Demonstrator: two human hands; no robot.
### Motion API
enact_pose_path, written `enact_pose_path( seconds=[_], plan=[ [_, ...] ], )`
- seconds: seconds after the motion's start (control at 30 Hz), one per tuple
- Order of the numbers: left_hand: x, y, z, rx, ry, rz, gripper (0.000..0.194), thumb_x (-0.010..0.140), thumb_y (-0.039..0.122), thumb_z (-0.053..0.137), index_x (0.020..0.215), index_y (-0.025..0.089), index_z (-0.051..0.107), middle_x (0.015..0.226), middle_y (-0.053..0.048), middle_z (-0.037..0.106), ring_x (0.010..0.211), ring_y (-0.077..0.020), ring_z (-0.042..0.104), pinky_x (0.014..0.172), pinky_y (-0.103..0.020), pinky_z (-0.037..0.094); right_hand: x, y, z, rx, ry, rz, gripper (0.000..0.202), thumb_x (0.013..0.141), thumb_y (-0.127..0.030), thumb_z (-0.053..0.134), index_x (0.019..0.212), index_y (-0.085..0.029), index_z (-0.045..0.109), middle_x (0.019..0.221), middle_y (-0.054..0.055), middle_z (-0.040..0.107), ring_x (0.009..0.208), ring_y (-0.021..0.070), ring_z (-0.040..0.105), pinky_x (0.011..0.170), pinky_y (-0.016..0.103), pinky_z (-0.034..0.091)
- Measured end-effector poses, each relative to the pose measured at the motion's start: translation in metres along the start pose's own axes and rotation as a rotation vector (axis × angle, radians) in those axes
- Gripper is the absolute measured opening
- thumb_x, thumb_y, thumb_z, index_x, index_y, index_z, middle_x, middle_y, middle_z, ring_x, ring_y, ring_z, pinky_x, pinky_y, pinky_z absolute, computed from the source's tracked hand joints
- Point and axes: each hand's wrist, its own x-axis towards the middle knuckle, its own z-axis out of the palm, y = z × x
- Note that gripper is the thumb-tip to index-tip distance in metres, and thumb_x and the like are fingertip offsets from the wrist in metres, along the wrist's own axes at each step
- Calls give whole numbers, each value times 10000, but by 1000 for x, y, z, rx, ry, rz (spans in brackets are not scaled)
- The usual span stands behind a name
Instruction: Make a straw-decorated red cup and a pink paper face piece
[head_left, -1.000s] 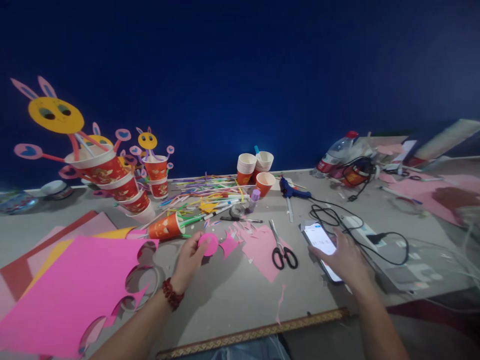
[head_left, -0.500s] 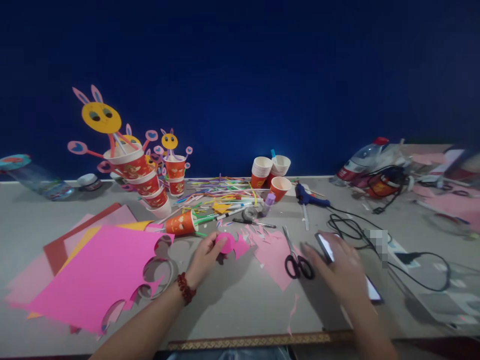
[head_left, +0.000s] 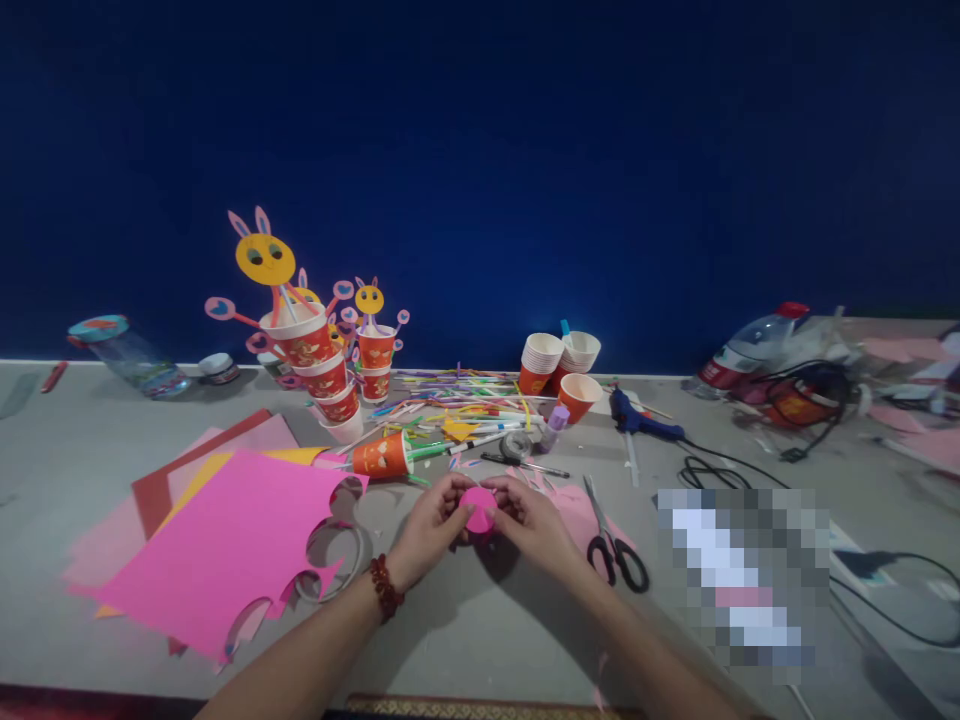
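Observation:
A round bright pink paper piece [head_left: 480, 508] is held up in front of me between both hands. My left hand [head_left: 433, 525], a beaded bracelet on its wrist, pinches the piece at its left edge. From the other side my right hand [head_left: 531, 520] grips it with thumb and fingers. Black-handled scissors [head_left: 611, 550] lie just right of my right hand, beside a light pink sheet [head_left: 581, 512] with cut edges. A black pen [head_left: 525, 464] lies beyond my hands.
Pink, yellow and red sheets [head_left: 232, 540] are stacked at left, with a tape roll [head_left: 352, 575]. Cup figures with yellow faces [head_left: 265, 260] stand behind. Straws [head_left: 457, 405], stacked cups [head_left: 541, 362] and a blue glue gun [head_left: 641, 418] with its cord lie farther back.
My right hand has moved left from beside the phone and now grips the pink paper piece together with my left hand. The whole view has shifted slightly.

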Motion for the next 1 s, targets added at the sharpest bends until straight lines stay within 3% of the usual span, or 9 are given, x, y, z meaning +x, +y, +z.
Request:
enact_pose_path(
  seconds=[0.17, 0.23, 0.37, 0.57, 0.73, 0.93, 1.0],
  plan=[
    [0, 11, -11, 133, 62, 39, 214, 917, 341, 553, 1011, 186, 666, 972, -50, 717, 877, -196, 653, 794, -304, 520, -1, 15, -19, -51, 147, 1, 241, 911, -347, 556, 1021, -197, 710, 695, 27, 698, 636, 198, 653, 583, 294, 505],
    [-4, 16, -12, 265, -19, 61, 188, 917, 275, 550, 1006, 205, 700, 1010, -45, 742, 956, -215, 662, 886, -326, 503, 0, 17, -29, -20, 255, 6, 244, 911, -369, 576, 995, -188, 716, 680, 26, 695, 609, 188, 641, 579, 288, 499],
    [-17, 18, -7, 685, -229, 91, 266, 953, 186, 474, 1092, 213, 699, 1090, -59, 745, 1022, -226, 672, 932, -343, 502, 2, 14, -49, 78, 499, -49, 277, 886, -431, 641, 949, -174, 721, 628, 7, 655, 524, 149, 569, 513, 260, 461],
    [-37, 12, 0, 1086, -197, 233, 273, 962, 151, 470, 1164, 166, 652, 1178, -119, 670, 1104, -287, 606, 989, -462, 501, -6, 3, -82, 139, 834, -136, 265, 884, -424, 665, 957, -174, 712, 649, -7, 635, 532, 124, 527, 507, 244, 442],
    [-57, 8, -6, 1078, -243, 400, 341, 913, 258, 643, 1243, 188, 594, 1278, -119, 640, 1180, -284, 581, 1038, -463, 498, -16, -4, -110, 159, 965, -173, 267, 826, -397, 729, 935, -153, 729, 633, -7, 644, 492, 109, 504, 482, 242, 414],
    [-60, -2, -7, 1073, -249, 532, 264, 961, 170, 537, 1218, 190, 598, 1228, -113, 672, 1135, -269, 614, 1000, -465, 531, -27, -10, -144, 141, 1184, -225, 295, 801, -411, 734, 925, -144, 720, 656, -2, 644, 494, 105, 495, 497, 243, 402],
    [-59, -5, -7, 1066, -241, 568, 280, 964, 157, 518, 1232, 191, 593, 1229, -113, 673, 1132, -269, 616, 997, -468, 534, -31, -9, -154, 124, 1198, -205, 297, 805, -415, 724, 932, -147, 717, 663, -3, 640, 503, 107, 493, 502, 242, 403]
  ],
)
